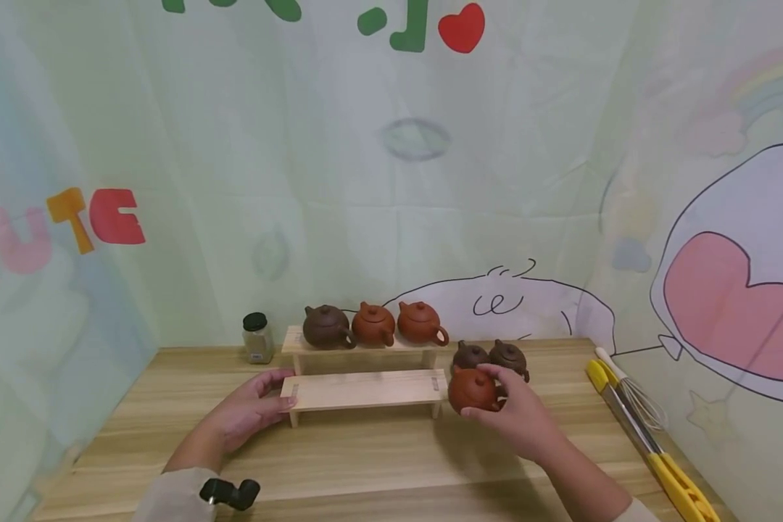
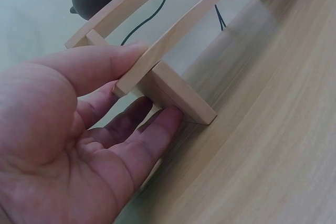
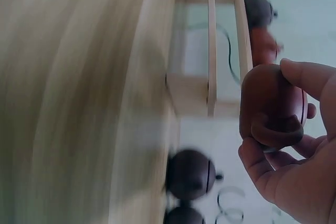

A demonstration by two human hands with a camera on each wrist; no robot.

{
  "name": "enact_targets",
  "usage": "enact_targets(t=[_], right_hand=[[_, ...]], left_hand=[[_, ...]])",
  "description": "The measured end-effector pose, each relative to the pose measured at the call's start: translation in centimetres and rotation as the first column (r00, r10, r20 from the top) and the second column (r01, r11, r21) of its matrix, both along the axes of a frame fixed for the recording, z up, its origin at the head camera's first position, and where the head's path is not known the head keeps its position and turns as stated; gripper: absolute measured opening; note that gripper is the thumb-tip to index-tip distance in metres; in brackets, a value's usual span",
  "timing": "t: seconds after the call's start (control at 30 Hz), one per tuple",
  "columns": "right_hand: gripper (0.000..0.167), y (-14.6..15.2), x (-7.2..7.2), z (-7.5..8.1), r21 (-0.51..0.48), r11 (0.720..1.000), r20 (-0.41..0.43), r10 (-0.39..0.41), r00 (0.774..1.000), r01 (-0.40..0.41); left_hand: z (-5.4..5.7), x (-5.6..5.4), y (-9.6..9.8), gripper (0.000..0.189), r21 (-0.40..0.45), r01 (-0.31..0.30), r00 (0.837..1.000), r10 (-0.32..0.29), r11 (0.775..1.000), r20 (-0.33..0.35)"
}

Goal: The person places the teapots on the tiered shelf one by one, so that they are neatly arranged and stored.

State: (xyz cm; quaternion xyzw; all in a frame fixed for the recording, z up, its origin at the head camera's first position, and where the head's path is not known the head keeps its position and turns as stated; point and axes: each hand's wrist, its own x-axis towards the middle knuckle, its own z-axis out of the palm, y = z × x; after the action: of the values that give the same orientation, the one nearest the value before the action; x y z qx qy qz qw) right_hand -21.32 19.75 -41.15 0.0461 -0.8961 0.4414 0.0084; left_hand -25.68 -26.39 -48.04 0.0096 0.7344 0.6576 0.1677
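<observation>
My right hand [image 1: 520, 417] grips a reddish-brown clay teapot [image 1: 473, 391], held off the table just beyond the right end of the lower step. In the right wrist view, thumb and fingers close around the teapot's body [image 3: 268, 95], its handle facing the camera. My left hand [image 1: 251, 412] pinches the left end of the two-step wooden stand [image 1: 365, 390]; the left wrist view has the thumb on the board's edge and fingers by the leg [image 2: 181, 93]. On the upper step sit a dark brown teapot [image 1: 325, 326] and two reddish teapots [image 1: 373, 325]. The lower step is bare.
Two dark brown teapots [image 1: 507, 355] stand on the table right of the stand, behind the held one. A black-lidded jar [image 1: 257, 339] is at the back left. Yellow-handled tongs [image 1: 646, 442] and a whisk [image 1: 639, 399] lie along the right edge.
</observation>
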Motion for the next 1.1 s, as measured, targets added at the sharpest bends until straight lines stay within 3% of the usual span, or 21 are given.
enact_targets(t=[0.23,0.5,0.8,1.1], right_hand=[[0.076,-5.2,0.4,-0.5,-0.071,0.991,-0.002,0.114,0.993,-0.114],[0.076,-11.4,-0.5,-0.8,-0.112,0.954,-0.024,0.276,0.961,-0.277],[0.078,-17.7,-2.6,-1.1,-0.12,0.945,-0.018,0.303,0.953,-0.303],[0.078,-20.9,-4.1,-2.1,-0.042,0.965,-0.052,0.257,0.965,-0.26]], left_hand=[[0.1,0.0,0.0,0.078,0.016,0.001,1.0,-0.001,1.0,0.004],[0.0,0.0,0.0,0.078,0.018,0.006,1.0,-0.006,1.0,0.005],[-0.2,-0.1,-0.3,0.078,0.018,0.013,1.0,-0.013,1.0,-0.002],[0.1,-0.1,-0.3,0.079,0.022,0.036,0.999,-0.036,0.999,-0.009]])
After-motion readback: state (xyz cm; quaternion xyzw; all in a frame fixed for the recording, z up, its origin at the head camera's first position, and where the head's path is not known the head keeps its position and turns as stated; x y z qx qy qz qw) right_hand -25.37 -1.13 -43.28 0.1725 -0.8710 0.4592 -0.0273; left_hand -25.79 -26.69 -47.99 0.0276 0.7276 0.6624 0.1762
